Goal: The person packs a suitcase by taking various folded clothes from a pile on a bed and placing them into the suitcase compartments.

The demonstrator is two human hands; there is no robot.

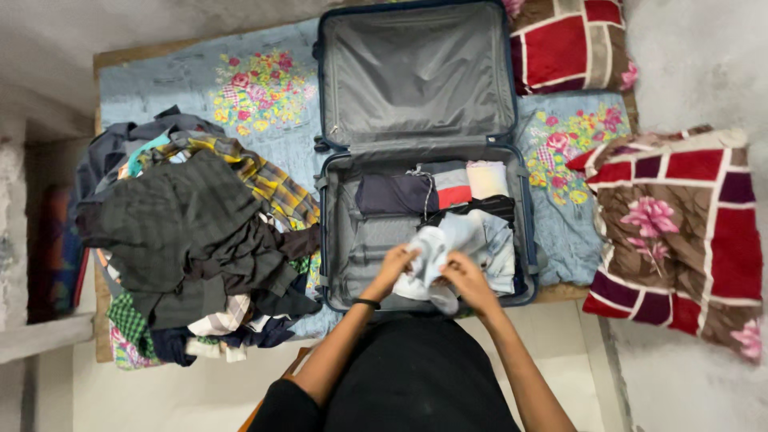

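An open dark blue suitcase [339,240] lies on the bed, its grey-lined lid flat toward the back. Folded clothes fill its right and far parts: a dark navy piece [396,194], a red and grey one [453,188], a pale pink one [488,178], light blue denim [494,244]. Over the suitcase's near edge my left hand [394,268] and my right hand [466,276] both grip a small pale blue-white garment [430,254]. A dark band is on my left wrist.
A big heap of loose clothes [192,240], grey, black and yellow plaid, lies left of the suitcase on the blue floral bedsheet [256,88]. Two red, brown and white patchwork pillows [680,232] sit at the right and back right. Pale floor lies below the bed's edge.
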